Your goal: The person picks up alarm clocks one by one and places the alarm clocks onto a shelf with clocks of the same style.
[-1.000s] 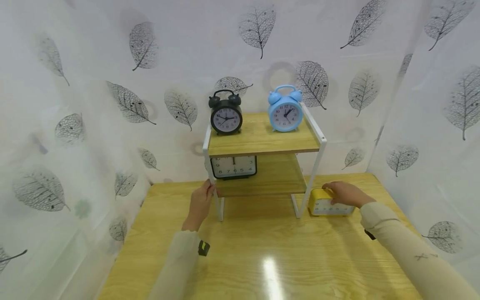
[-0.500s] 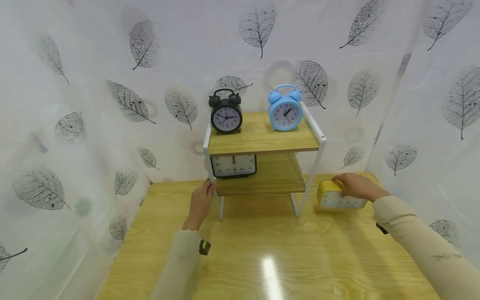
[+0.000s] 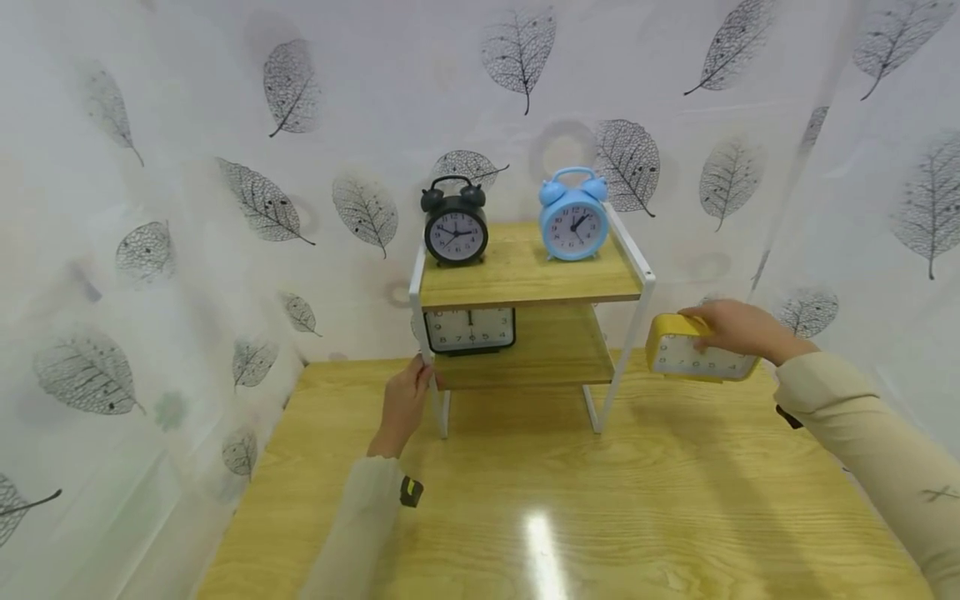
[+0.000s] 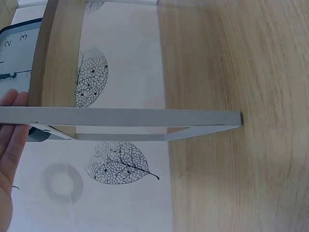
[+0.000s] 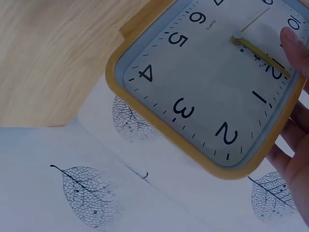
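A yellow rectangular clock point(image 3: 701, 354) with a white face hangs above the table, right of the rack. My right hand point(image 3: 742, 327) grips it from the top, thumb over the face and fingers behind, as the right wrist view shows of the clock face point(image 5: 207, 92). At the rack's left side my left hand point(image 3: 403, 406) pinches the white metal leg point(image 4: 145, 117), with fingers point(image 4: 14, 140) around it. Inside the two-tier rack point(image 3: 525, 287), a black-framed clock point(image 3: 472, 330) stands on the lower shelf, its top hidden by the upper board.
On the upper shelf stand a black twin-bell alarm clock point(image 3: 456, 229) at left and a light blue one point(image 3: 574, 218) at right. The rack sits on a wooden table point(image 3: 570, 500). Leaf-patterned sheeting point(image 3: 420, 100) rises behind the table and along both sides.
My right hand has lifted the yellow clock off the table and carried it up and to the right, away from the rack. The left hand has stayed on the rack's leg.
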Tool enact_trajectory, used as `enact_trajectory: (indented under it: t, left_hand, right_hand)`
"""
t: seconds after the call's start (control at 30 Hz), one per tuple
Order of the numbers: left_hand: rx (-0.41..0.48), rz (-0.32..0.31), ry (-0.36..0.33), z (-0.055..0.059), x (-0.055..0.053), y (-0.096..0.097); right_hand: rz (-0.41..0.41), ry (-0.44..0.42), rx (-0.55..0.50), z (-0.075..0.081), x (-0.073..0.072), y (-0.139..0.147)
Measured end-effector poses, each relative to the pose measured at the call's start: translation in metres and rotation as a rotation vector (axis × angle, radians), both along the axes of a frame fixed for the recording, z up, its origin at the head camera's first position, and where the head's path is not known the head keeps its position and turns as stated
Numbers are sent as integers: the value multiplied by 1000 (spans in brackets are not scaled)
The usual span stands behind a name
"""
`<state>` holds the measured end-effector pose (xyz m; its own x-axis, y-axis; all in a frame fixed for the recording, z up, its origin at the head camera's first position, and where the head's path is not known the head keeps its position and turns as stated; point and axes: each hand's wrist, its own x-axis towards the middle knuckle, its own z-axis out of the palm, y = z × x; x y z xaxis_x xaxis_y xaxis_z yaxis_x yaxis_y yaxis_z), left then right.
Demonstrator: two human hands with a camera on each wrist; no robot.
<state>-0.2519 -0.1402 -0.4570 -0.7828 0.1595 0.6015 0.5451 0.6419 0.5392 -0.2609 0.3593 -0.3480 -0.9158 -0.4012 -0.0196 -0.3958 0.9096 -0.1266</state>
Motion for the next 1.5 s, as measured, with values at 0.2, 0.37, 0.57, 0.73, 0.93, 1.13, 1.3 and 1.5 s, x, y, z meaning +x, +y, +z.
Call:
enact_trajectory:
  t: [0.2, 0.37, 0.57, 0.73, 0.93, 1.13, 1.3, 1.5]
  left_hand:
    - [1, 7, -12, 0, -2, -1]
    - [0, 24, -36, -1, -3, -1]
    - [1, 29, -40, 0, -2, 0]
    - [3, 20, -26, 1, 0, 1]
    - [13, 14, -61, 0, 0, -1]
    - [21, 12, -115, 2, 0, -1]
    - [9, 28, -161, 3, 1, 0]
    - [11, 19, -154, 3, 2, 0]
  right_hand:
    - [34, 50, -62, 23, -5, -12]
    - [80, 88, -131, 34, -10, -25]
    - [82, 87, -185, 40, -19, -40]
    - [64, 88, -268, 42, -25, -54]
    - [74, 106, -321, 38, -30, -70]
    - [83, 42, -412, 31, -29, -82]
    - [164, 27, -531, 19, -33, -89]
    - [250, 47, -608, 7, -40, -96]
